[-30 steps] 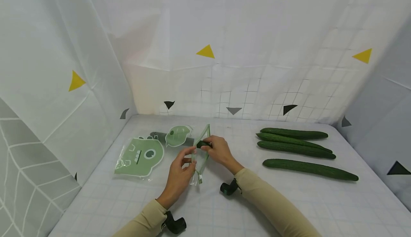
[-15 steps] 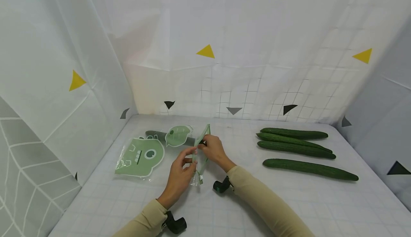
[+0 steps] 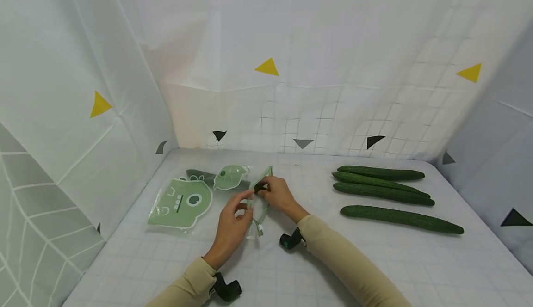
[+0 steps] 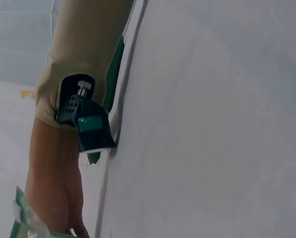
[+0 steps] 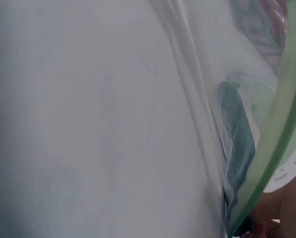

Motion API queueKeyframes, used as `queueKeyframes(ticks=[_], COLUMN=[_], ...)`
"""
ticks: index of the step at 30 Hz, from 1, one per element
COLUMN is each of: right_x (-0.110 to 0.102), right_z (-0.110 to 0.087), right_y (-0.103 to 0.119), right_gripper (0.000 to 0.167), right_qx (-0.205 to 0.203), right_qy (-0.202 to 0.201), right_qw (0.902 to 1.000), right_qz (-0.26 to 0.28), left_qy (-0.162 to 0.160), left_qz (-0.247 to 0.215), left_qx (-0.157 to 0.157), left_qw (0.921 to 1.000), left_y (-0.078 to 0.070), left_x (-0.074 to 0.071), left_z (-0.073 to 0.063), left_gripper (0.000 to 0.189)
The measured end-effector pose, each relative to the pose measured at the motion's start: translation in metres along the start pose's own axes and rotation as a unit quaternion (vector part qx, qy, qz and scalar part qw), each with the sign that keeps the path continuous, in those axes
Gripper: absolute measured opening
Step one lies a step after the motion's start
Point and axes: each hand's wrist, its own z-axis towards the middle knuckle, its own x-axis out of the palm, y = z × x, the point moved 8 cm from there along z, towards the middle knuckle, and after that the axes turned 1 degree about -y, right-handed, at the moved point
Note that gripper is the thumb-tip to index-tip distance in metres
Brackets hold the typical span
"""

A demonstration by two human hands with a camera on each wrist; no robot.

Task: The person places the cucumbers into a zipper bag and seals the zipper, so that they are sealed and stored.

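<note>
A clear zip bag with a green bird print (image 3: 230, 177) lies on its side, its green-edged mouth (image 3: 263, 220) spread apart toward the right. Inside it is a cucumber (image 3: 199, 174), whose far end reaches past the bird print; the right wrist view shows the cucumber (image 5: 236, 131) through the plastic beside the green strip (image 5: 279, 124). My left hand (image 3: 234, 221) pinches the near side of the bag's mouth between thumb and fingers. At the opening, my right hand (image 3: 281, 198) grips the cucumber's near end, mostly hidden by the fingers.
To the left lies another clear bag (image 3: 183, 203) with a green one-eyed monster print. Several loose cucumbers (image 3: 383, 193) lie on the right of the white table (image 3: 316, 274), one (image 3: 401, 219) nearer the front. White curtains (image 3: 325, 34) enclose the back and sides.
The cucumber has slid left, deeper into the bag, with my right hand following it toward the mouth. My left hand has stayed nearly in place on the bag.
</note>
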Motion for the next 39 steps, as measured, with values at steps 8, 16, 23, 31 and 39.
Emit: queueKeyframes(ticks=[8,16,23,31,39], right_x=[-0.007,-0.011,-0.036,-0.025,-0.02], right_z=[-0.012,-0.015,-0.028,-0.032,-0.035], right_y=[-0.003,-0.008,-0.001,0.011,0.011], right_gripper=[0.046,0.054,0.034,0.021,0.024], right_qx=[-0.004,0.008,-0.039,-0.143,-0.131], right_qy=[0.027,0.049,0.027,0.106,0.113], right_qw=[0.9992,0.9983,0.9986,0.984,0.985], right_qz=[-0.03,-0.03,0.023,0.005,-0.003], left_qy=[-0.02,-0.025,-0.012,-0.007,-0.004], left_qz=[0.044,0.037,0.005,-0.017,-0.019], left_qx=[0.029,0.023,0.021,0.011,0.007], left_qw=[0.9984,0.9987,0.9997,0.9998,0.9998], left_y=[-0.008,-0.007,-0.007,-0.004,-0.003], left_x=[-0.007,-0.015,-0.017,-0.017,-0.014], left_z=[0.001,0.004,0.002,0.002,0.001], left_gripper=[0.049,0.054,0.055,0.055,0.053])
